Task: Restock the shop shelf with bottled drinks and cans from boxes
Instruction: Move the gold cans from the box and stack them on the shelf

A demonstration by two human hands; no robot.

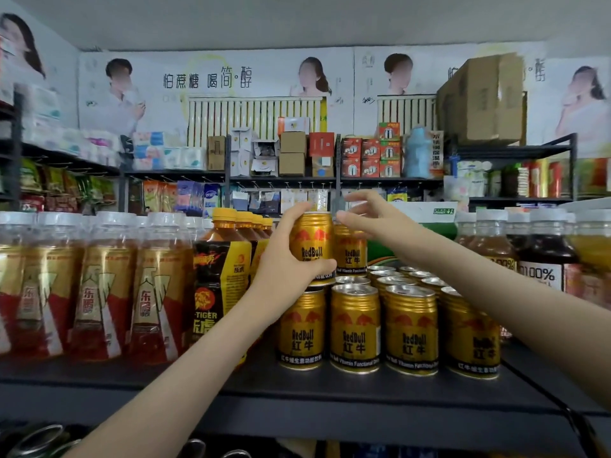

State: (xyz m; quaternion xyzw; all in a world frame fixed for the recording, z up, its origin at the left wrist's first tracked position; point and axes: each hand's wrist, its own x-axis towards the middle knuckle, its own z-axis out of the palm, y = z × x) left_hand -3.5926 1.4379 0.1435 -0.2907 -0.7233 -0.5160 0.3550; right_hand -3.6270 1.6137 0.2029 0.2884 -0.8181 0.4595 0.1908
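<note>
Presently a gold can (312, 241) is gripped by the left hand (287, 263), right hand (373, 217) released; set off-centre, it could be toppled

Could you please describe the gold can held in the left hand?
The gold can looks metal, ribbed near the top, printed with red bulls and RedBull lettering. It is upright, directly over the front-left can of the bottom layer; contact there is unclear. The left hand grips its left side.
</note>
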